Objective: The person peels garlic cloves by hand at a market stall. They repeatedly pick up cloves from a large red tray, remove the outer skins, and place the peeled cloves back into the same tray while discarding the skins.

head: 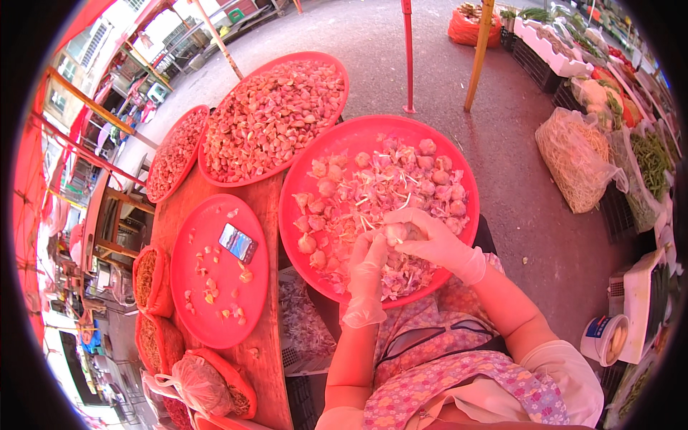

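Both hands wear thin translucent gloves and meet over a large round red tray [430, 126]. A pale garlic bulb [396, 233] is gripped between the fingertips of my right hand [430, 242]. From the near side, the fingers of my left hand [367, 266] pinch at the same bulb. Whole garlic bulbs [325, 187] lie along the tray's left side, with more at its right. Papery garlic skins and cut stems [371, 185] fill the middle, partly hidden by my hands.
On a wooden table [269, 333] to the left, another red tray [193, 226] holds a phone [238, 243] and scattered cloves. Behind it, a tray of separated cloves [279, 113] is heaped full. Red bags [156, 279] line the table's left edge. Vegetables [578, 156] and a white bucket [596, 344] stand right.
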`<state>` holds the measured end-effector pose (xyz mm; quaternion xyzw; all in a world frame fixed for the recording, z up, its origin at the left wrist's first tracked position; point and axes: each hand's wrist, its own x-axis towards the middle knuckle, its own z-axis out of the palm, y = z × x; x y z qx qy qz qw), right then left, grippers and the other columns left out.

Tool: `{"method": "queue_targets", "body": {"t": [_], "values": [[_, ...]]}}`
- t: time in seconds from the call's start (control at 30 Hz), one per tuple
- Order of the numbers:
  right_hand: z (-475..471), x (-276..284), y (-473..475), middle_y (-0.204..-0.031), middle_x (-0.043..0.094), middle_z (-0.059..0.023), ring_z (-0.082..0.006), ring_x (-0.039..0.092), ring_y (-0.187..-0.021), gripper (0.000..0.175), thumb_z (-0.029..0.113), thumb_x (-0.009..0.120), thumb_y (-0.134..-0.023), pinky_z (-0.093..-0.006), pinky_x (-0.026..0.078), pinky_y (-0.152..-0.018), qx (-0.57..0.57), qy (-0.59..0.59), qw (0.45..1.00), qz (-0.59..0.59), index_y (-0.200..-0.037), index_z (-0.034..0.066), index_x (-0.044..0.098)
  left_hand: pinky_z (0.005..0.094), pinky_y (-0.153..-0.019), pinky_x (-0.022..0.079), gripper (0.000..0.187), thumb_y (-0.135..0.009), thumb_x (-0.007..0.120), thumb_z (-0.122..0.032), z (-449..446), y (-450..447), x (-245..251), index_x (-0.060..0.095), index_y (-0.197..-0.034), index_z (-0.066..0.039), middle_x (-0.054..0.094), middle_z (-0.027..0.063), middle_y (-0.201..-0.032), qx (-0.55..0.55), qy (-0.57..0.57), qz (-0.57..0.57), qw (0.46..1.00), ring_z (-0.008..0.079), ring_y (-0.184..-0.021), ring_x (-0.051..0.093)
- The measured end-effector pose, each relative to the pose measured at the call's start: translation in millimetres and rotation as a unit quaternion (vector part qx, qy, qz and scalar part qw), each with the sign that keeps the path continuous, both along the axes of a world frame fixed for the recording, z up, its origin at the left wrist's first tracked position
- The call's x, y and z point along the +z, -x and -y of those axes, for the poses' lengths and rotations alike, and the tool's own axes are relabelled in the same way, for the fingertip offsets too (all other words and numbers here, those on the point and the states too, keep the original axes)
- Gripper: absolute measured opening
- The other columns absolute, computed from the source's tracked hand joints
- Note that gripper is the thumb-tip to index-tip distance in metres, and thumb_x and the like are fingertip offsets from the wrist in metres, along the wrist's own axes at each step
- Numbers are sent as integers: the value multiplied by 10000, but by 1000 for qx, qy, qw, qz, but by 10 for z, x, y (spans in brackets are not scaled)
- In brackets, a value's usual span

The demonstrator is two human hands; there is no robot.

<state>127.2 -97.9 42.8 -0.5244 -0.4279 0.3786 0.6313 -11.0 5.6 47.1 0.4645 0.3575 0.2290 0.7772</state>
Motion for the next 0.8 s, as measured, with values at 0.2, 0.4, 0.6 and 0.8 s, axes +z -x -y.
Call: {"method": "queue_targets", "body": {"t": [0.2,0.4,0.6,0.8], "values": [[52,73,-47,-1300,587,-77,-156,553,-1209,503,140,672,-942,-331,446,-1031,3,19,998,-57,-1409,39,517,222,-603,437,175,-969,658,-186,-4,3,99,622,-1046,-33,641,2,-808,-51,-22,-21,998,75,-659,554],[51,108,1,-1326,591,-83,-162,551,-1233,525,104,581,-984,-323,460,-1017,41,5,999,-7,-1479,31,422,221,-589,437,183,-962,655,-204,36,-21,113,666,-985,-22,662,8,-764,-84,-52,-19,995,73,-636,586],[61,50,16,-1260,623,-69,-153,585,-1166,461,75,595,-954,-322,472,-994,26,6,985,-170,-1398,31,481,242,-574,440,281,-1002,608,-282,41,7,17,688,-906,-30,653,6,-728,-58,-67,-42,995,91,-605,581],[29,-34,-3,-1115,630,-49,-127,652,-865,461,116,607,-947,-273,540,-734,32,25,989,-145,-1389,62,487,245,-571,426,417,-1020,537,-434,-18,13,-9,645,-1109,-41,640,30,-788,-167,-28,-5,986,105,-600,555]]}}
